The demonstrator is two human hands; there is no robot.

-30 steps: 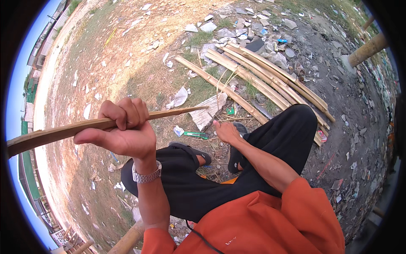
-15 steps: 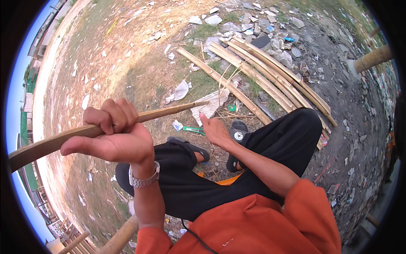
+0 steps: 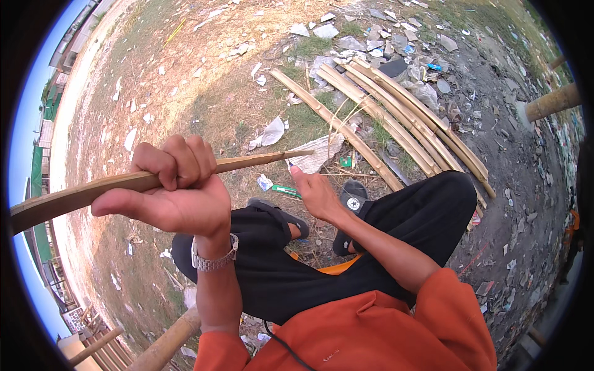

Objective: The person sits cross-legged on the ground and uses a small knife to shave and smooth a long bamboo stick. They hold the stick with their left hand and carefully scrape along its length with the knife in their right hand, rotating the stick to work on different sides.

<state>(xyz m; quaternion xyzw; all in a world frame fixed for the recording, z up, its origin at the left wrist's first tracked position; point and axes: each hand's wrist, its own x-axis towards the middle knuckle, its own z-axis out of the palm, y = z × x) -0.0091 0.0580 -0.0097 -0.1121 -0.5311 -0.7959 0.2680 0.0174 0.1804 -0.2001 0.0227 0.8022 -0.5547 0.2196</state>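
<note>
My left hand [image 3: 176, 179], wearing a metal watch, is raised at the left with its fingers curled over a long bamboo strip [image 3: 260, 160]. The strip slants from the left edge towards the middle, and its thin end points right. My right hand [image 3: 317, 193] is closed just below that thin end. A small pointed tip shows past its thumb, close to the strip; what the fingers hold is mostly hidden. A slim green object [image 3: 286, 190] shows beside the right hand; I cannot tell whether the two touch.
Several split bamboo lengths [image 3: 399, 117] lie on the ground at the right, beyond my knee. A flat pale piece [image 3: 318, 154] lies under the strip's end. Litter and broken shards [image 3: 374, 40] are scattered around. Round bamboo poles [image 3: 554, 102] show at the right and lower left.
My right hand has shifted slightly right and down, and the pointed tip now shows at its thumb. The left hand still grips the strip. The whole view has moved a little.
</note>
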